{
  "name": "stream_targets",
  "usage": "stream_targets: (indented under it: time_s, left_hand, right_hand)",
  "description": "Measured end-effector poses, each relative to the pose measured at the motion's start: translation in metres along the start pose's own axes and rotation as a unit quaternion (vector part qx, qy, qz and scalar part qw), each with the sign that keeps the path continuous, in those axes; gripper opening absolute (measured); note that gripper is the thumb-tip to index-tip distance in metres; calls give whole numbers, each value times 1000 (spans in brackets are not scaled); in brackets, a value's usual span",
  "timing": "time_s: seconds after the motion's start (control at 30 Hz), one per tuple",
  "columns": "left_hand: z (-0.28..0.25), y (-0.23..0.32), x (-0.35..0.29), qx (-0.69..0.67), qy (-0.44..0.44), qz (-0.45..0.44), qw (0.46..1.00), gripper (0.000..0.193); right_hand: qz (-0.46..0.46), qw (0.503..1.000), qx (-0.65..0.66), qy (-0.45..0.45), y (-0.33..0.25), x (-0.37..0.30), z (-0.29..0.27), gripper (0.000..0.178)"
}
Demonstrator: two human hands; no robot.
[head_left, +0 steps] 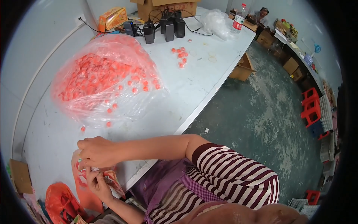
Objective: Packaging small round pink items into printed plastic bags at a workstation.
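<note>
We have our right hand (pixel 97 151) just beyond our left hand (pixel 99 183) at the table's (pixel 197 82) near end, with what may be a packet (pixel 115 182), partly covered, right of the left one. Before us, a plastic bag (pixel 106 44) holds a heap of small pieces (pixel 91 76). Right of it lie loose pieces (pixel 181 54); behind them stand chargers (pixel 169 30), before a cardboard box (pixel 151 10). A bottle (pixel 238 23) stands at the far right corner. Across the floor (pixel 253 115), to our right, are stools (pixel 311 112).

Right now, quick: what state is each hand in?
Left hand: partly closed at the printed red packaging; grip can't be told.
Right hand: curled near its upper end; grip can't be told.
</note>
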State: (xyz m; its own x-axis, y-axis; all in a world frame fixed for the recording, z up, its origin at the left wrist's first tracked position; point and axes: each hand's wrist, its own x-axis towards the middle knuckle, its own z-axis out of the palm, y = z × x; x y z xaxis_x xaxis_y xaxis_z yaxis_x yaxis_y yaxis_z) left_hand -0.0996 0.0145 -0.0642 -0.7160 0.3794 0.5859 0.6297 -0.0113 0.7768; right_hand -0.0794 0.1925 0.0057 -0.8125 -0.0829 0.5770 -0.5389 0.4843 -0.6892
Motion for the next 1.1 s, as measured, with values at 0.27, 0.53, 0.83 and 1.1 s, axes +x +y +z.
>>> stream_targets:
  time_s: [0.27,0.53,0.83,1.1]
  left_hand:
    - [-1,-8,5,-50,61,-22,997,9]
    - [-16,-10,8,-14,44,-61,997,7]
    - [-18,7,8,-152,108,30,982,14]
    - [-51,28,24,-91,252,139,953,10]
  right_hand:
    - [3,999,15,28,12,-2,24,21]
    - [-82,973,187,107,-19,-22,22,17]
    - [-141,977,157,41,-26,-20,26,16]
    - [132,989,46,40,36,-46,-14,30]
